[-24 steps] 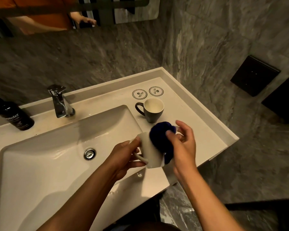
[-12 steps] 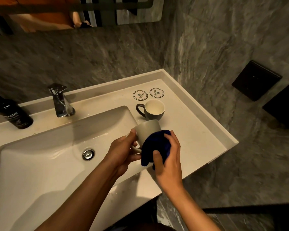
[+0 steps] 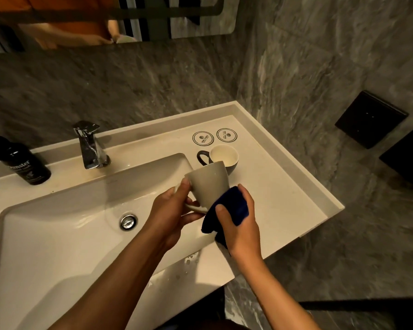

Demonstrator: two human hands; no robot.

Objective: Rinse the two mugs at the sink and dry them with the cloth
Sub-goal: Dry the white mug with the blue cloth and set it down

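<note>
A pale grey mug [image 3: 209, 184] is held above the right edge of the basin, tilted so that its base points up and away and its mouth faces the person. Its handle is gripped by the left hand [image 3: 171, 211], whose fingers are curled round the loop with the thumb laid on the mug's side. A dark blue cloth [image 3: 231, 210] is pressed against the lower right part of the mug by the right hand [image 3: 239, 225], whose fingers and thumb are closed round the bunched fabric; a fold of the cloth hangs below the palm. Just behind the held mug a second mug [image 3: 223, 157], dark outside and white inside, stands upright on the tabletop [image 3: 284, 198] with its handle turned left. Two round printed coasters [image 3: 215, 136] lie beyond it near the back ledge. The white sink [image 3: 57, 234] with its metal drain [image 3: 128, 222] is seen to the left, a chrome tap [image 3: 90, 145] behind it and a black pump bottle [image 3: 22, 163] at the far left. Water drops are scattered on the front rim
</note>
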